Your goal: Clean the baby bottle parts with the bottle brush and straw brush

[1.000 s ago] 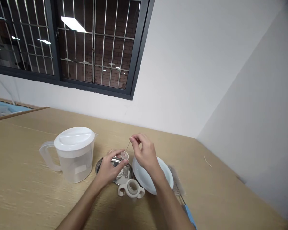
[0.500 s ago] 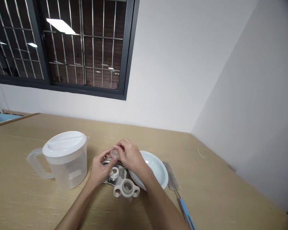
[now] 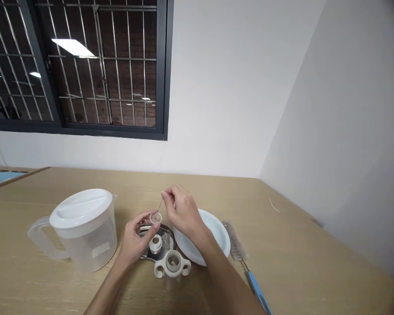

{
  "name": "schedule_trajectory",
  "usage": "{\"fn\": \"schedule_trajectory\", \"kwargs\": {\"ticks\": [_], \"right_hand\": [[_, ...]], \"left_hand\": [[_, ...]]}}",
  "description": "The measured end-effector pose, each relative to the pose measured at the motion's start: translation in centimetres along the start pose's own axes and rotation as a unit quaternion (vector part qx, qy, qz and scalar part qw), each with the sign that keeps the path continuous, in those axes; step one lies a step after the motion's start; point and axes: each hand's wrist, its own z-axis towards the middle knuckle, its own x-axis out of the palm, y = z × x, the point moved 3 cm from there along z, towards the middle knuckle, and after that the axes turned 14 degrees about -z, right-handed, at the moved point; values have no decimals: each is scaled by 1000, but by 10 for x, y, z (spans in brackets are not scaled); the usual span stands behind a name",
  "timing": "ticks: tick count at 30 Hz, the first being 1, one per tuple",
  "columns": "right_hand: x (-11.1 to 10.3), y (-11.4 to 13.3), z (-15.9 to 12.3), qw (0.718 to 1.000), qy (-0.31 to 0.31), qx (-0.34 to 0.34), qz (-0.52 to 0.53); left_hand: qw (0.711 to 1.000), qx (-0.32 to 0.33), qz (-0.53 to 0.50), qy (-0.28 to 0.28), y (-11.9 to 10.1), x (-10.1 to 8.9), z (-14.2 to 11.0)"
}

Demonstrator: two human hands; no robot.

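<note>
Brush point(image 3: 235, 245) with blue handle, right of grip. Two-handled cup point(image 3: 173, 272) just below grip; white collar point(image 3: 155, 248) on metal tray point(image 3: 164, 232), closer under. Clamps translucent cap point(image 3: 155, 218) between thumb and fingers of left hand point(image 3: 135, 236); pinches thin rod point(image 3: 160, 204) in right hand point(image 3: 183, 211), just above, lower end at the cap's opening. Pale plate point(image 3: 221, 232) below right hand, lidded pitcher point(image 3: 88, 236) left, barred window point(image 3: 105, 70) beyond.

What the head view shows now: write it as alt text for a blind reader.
A person's left hand holds a small round translucent piece while the right hand pinches a thin stick angled down to it. Nearby on the table are a metal tray, lidded pitcher, two-handled cup, pale plate and blue-handled brush.
</note>
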Motion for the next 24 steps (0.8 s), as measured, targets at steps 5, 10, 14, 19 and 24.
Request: {"fn": "schedule_trajectory", "kwargs": {"ticks": [5,10,14,19,24], "right_hand": [[-9,-2,1,999,-41,2,-8],[-16,-6,2,998,-62,10,2],[-21,-7,3,997,-75,15,7],[-26,-7,3,996,-91,19,11],[-31,-8,3,994,-108,26,18]], "left_hand": [[1000,-4,-3,11,-1,1,0],[1000,-10,4,20,-2,2,-1],[999,-13,13,31,-1,3,-2],[999,-19,11,37,-2,3,-2],[999,-25,12,43,-5,5,-3]]}}
